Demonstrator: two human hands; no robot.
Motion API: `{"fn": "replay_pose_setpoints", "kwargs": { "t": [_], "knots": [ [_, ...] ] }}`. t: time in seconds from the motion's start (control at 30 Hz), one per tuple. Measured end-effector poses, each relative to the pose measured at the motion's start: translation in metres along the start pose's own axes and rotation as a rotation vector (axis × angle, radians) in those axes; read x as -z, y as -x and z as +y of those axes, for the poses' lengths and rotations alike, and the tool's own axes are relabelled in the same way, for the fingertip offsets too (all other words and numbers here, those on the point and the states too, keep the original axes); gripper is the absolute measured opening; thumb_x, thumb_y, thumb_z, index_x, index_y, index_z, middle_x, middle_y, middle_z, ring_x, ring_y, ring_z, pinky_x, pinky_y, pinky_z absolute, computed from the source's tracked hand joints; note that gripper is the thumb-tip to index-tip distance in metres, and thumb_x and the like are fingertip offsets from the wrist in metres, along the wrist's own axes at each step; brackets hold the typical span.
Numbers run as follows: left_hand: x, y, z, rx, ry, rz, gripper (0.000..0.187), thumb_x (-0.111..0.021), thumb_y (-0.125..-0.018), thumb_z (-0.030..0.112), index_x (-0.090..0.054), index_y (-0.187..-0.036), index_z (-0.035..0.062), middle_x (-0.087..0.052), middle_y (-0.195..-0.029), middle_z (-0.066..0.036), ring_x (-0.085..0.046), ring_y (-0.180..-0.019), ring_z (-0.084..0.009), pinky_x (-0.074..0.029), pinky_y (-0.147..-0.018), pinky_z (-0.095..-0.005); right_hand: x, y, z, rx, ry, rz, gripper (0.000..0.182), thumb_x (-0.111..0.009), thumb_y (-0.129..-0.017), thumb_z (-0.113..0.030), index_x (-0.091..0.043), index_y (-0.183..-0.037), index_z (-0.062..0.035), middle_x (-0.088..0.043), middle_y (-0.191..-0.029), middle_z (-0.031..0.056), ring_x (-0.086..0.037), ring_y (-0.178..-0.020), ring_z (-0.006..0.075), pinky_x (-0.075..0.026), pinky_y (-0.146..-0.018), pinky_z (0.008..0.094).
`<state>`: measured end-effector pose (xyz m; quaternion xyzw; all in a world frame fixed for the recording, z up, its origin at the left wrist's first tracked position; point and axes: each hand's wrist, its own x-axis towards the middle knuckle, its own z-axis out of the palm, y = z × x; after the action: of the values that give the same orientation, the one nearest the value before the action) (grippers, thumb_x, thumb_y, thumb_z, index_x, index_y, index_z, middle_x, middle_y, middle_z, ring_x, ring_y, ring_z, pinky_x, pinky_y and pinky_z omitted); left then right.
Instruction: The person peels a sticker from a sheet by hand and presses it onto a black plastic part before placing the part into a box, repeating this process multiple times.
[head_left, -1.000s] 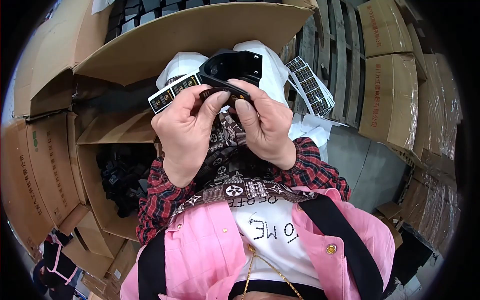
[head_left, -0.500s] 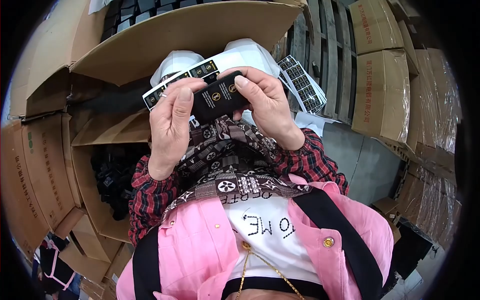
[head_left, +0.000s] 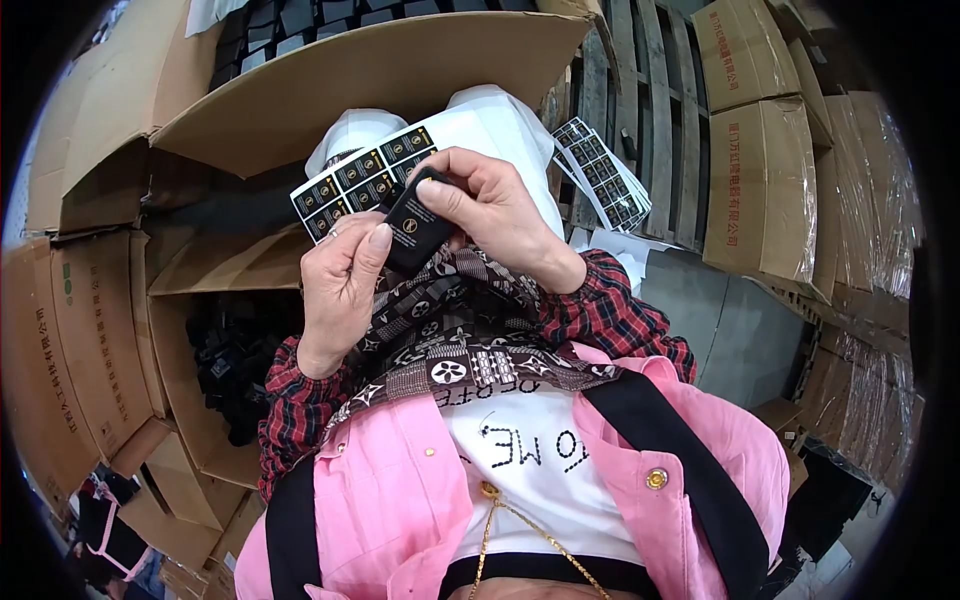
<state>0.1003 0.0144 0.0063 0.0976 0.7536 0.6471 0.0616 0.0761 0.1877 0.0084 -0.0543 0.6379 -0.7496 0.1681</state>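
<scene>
A small black flat piece (head_left: 418,237) with a black-and-yellow warning label on its face is held between both hands above my lap. My left hand (head_left: 343,285) pinches its left edge, with the thumb on the near side. On its upper right end, my right hand (head_left: 498,207) grips with the thumb pressed on the face. Fingers behind the piece are hidden. Just beyond the hands, a white sheet of black warning labels (head_left: 340,186) lies across my lap, partly covered by my left hand and the piece.
An open carton (head_left: 380,70) filled with black parts stands ahead. Another carton (head_left: 172,330) with black pieces is at left. More label sheets (head_left: 608,180) lie at right beside a wooden pallet (head_left: 650,95). Stacked cartons (head_left: 765,180) stand far right.
The black piece has turned more upright and shifted slightly left and down, with my right hand moving along. More of the label sheet shows behind it.
</scene>
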Motion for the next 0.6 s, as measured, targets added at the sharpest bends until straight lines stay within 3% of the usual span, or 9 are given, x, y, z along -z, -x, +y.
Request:
{"fn": "replay_pose_setpoints", "kwargs": {
  "t": [0.07,0.2,0.3,0.37,0.43,0.47,0.5,0.53,0.6],
  "knots": [
    [0.005,0.008,-0.002,-0.013,0.012,0.026,0.021,-0.048,-0.084,0.013,-0.056,-0.079,-0.0062,-0.057,-0.079,-0.009,-0.05,-0.072,-0.0125,-0.04,-0.067,-0.0227,-0.002,-0.001,0.0,-0.038,-0.123,0.025,0.023,-0.043,-0.087,-0.021,-0.054,-0.096,-0.0029,-0.056,-0.077,0.0021,-0.054,-0.061,0.0053,-0.044,-0.046,0.0155],
    [0.045,0.036,-0.005,0.095,-0.067,0.214,0.019,-0.047,-0.084,0.008,-0.055,-0.083,-0.0085,-0.057,-0.08,-0.007,-0.049,-0.072,-0.0096,-0.039,-0.066,-0.0214,0.018,-0.003,0.008,0.019,-0.2,0.132,0.019,-0.043,-0.086,-0.015,-0.053,-0.096,-0.0017,-0.058,-0.087,0.0083,-0.056,-0.075,0.012,-0.048,-0.057,0.0214],
    [0.117,0.078,-0.022,0.352,-0.395,0.369,0.023,-0.051,-0.082,0.014,-0.056,-0.083,-0.0081,-0.059,-0.08,-0.008,-0.052,-0.073,-0.0101,-0.039,-0.066,-0.0221,0.036,0.01,0.001,0.053,-0.351,0.008,0.017,-0.043,-0.086,-0.011,-0.053,-0.095,-0.0005,-0.057,-0.086,0.0082,-0.057,-0.07,0.0107,-0.049,-0.057,0.0198],
    [0.145,0.1,-0.019,0.458,-0.883,0.527,0.028,-0.053,-0.08,0.021,-0.058,-0.09,-0.0046,-0.059,-0.086,-0.014,-0.055,-0.078,-0.0202,-0.042,-0.071,-0.0291,0.036,0.021,-0.024,0.085,-0.421,-0.096,0.017,-0.04,-0.086,-0.007,-0.05,-0.096,0.0026,-0.057,-0.086,0.0122,-0.057,-0.07,0.0129,-0.048,-0.057,0.0205],
    [0.158,0.108,-0.023,0.326,-1.198,0.657,0.027,-0.052,-0.08,0.02,-0.057,-0.095,-0.0015,-0.057,-0.092,-0.017,-0.054,-0.084,-0.028,-0.042,-0.075,-0.0334,0.019,0.038,-0.065,0.179,-0.457,-0.369,0.016,-0.038,-0.084,-0.001,-0.048,-0.094,0.0069,-0.057,-0.082,0.0178,-0.058,-0.07,0.0155,-0.049,-0.057,0.0229],
    [0.154,0.101,-0.027,0.28,-1.065,0.653,0.026,-0.053,-0.079,0.019,-0.057,-0.094,-0.0017,-0.057,-0.092,-0.016,-0.054,-0.084,-0.0274,-0.042,-0.075,-0.0331,0.008,0.044,-0.084,0.221,-0.457,-0.535,0.016,-0.038,-0.083,0.001,-0.047,-0.093,0.0085,-0.056,-0.08,0.0198,-0.058,-0.07,0.0161,-0.049,-0.056,0.0242],
    [0.145,0.087,-0.029,0.232,-0.931,0.64,0.025,-0.053,-0.079,0.019,-0.057,-0.093,-0.002,-0.057,-0.092,-0.016,-0.055,-0.083,-0.0269,-0.042,-0.075,-0.0329,-0.004,0.035,-0.09,0.51,-0.372,-0.859,0.016,-0.039,-0.081,0.004,-0.048,-0.093,0.0102,-0.056,-0.078,0.0228,-0.058,-0.069,0.0194,-0.05,-0.057,0.0286],
    [0.125,0.067,-0.027,0.191,-0.89,0.575,0.023,-0.054,-0.079,0.016,-0.057,-0.092,-0.0015,-0.058,-0.091,-0.015,-0.055,-0.083,-0.0257,-0.042,-0.074,-0.0316,-0.024,0.037,-0.101,0.633,-0.54,-0.962,0.013,-0.043,-0.08,0.004,-0.053,-0.086,0.0091,-0.056,-0.079,0.02,-0.057,-0.067,0.024,-0.049,-0.058,0.0305],
    [0.094,0.032,-0.051,0.161,-0.602,0.369,0.022,-0.054,-0.079,0.015,-0.056,-0.092,-0.0025,-0.057,-0.09,-0.014,-0.055,-0.081,-0.0233,-0.043,-0.071,-0.0292,-0.061,0.056,-0.108,0.741,-0.548,-1.069,0.013,-0.05,-0.074,-0.008,-0.054,-0.081,0.0025,-0.056,-0.075,0.0116,-0.056,-0.067,0.0206,-0.043,-0.06,0.0329]
  ]
}}
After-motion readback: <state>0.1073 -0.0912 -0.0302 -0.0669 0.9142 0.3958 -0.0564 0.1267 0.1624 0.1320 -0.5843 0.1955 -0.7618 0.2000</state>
